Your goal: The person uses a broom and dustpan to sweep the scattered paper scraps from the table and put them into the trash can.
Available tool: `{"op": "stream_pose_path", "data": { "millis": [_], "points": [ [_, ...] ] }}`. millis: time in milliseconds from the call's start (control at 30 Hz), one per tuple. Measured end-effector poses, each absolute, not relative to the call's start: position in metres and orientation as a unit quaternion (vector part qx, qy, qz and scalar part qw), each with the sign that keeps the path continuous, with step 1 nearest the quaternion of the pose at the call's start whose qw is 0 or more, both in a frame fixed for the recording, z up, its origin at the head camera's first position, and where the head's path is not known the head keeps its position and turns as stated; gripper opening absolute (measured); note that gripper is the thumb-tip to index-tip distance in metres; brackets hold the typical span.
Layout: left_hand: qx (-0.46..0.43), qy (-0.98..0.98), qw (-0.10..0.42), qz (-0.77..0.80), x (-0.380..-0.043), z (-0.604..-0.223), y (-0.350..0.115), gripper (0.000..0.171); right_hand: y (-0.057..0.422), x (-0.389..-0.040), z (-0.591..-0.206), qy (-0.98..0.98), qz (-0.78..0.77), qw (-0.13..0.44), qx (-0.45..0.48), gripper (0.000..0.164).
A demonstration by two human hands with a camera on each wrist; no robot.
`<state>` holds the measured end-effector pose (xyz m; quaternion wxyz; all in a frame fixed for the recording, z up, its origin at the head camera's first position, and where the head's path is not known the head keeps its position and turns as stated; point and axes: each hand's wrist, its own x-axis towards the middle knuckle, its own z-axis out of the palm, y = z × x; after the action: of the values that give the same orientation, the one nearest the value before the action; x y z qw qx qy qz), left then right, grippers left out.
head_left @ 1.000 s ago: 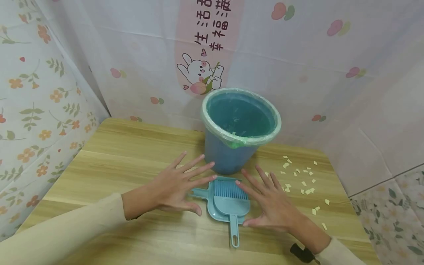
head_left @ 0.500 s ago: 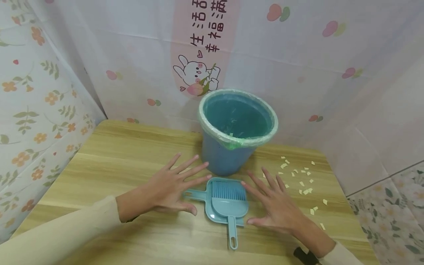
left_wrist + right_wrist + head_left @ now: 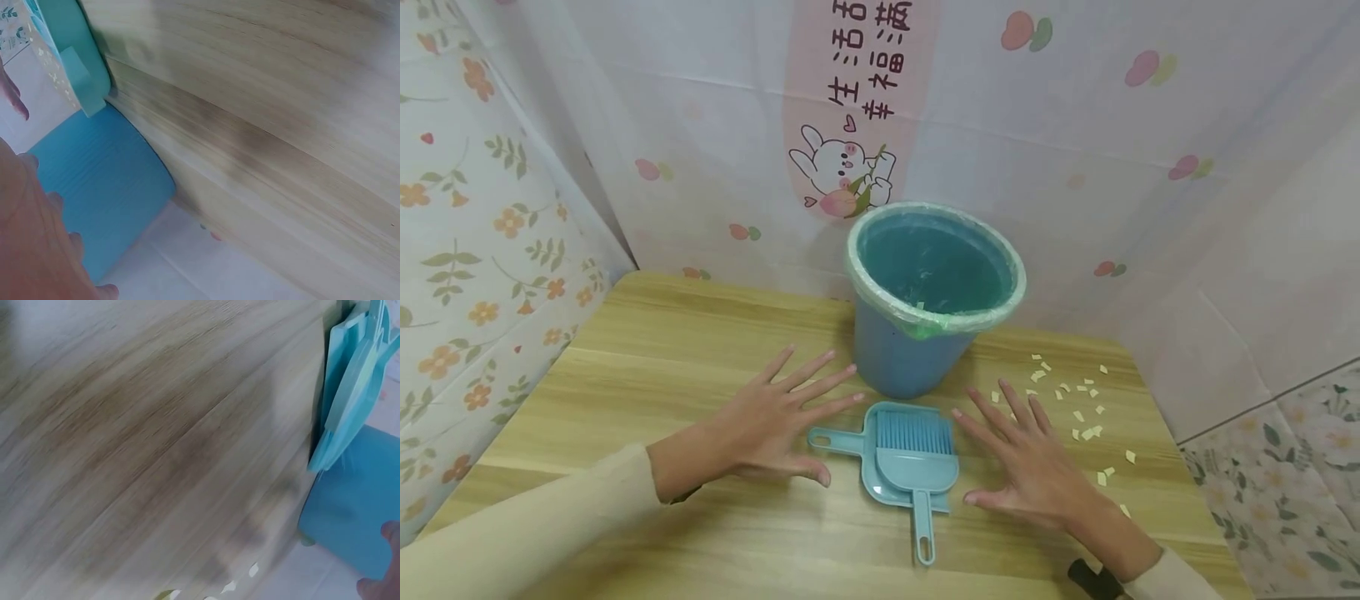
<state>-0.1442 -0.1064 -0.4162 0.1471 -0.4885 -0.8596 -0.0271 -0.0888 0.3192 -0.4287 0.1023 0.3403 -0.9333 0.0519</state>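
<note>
— Over to the left hand [image 3: 767, 425]: palm down, fingers fanned wide, gripping nothing, right by the dustpan [image 3: 868, 471]!
— And across to the right hand [image 3: 1030, 467]?
— Same story there, splayed and grasping nothing, just off the brush [image 3: 917, 471], near scattered paper scraps [image 3: 1096, 432].
— Where to look for brush and dustpan?
— Between both hands, down on the wooden tabletop [image 3: 700, 333]! Stacked, brush over dustpan, with bristles [image 3: 913, 432] facing the lined blue bin [image 3: 902, 358], standing upright just beyond, and handle [image 3: 923, 525] pointing to the near side.
</note>
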Motion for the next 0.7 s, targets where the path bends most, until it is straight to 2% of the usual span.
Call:
{"op": "stream_pose_path", "data": {
  "millis": [300,500,700],
  "points": [
    [-0.472,-0.871,0.134,-0.02,-0.148,-0.418,-0.121,0.109,0.336,-0.091,-0.434,-0.937,0.042,0.113,0.327,0.101],
    [-0.465,-0.875,0.135,-0.028,-0.149,-0.42,-0.127,0.114,0.349,-0.088,-0.442,-0.935,0.046,0.13,0.327,0.102],
    [-0.454,-0.883,0.114,-0.034,-0.149,-0.421,-0.127,0.116,0.353,-0.088,-0.442,-0.939,0.063,0.113,0.318,0.098]
  ]
}}
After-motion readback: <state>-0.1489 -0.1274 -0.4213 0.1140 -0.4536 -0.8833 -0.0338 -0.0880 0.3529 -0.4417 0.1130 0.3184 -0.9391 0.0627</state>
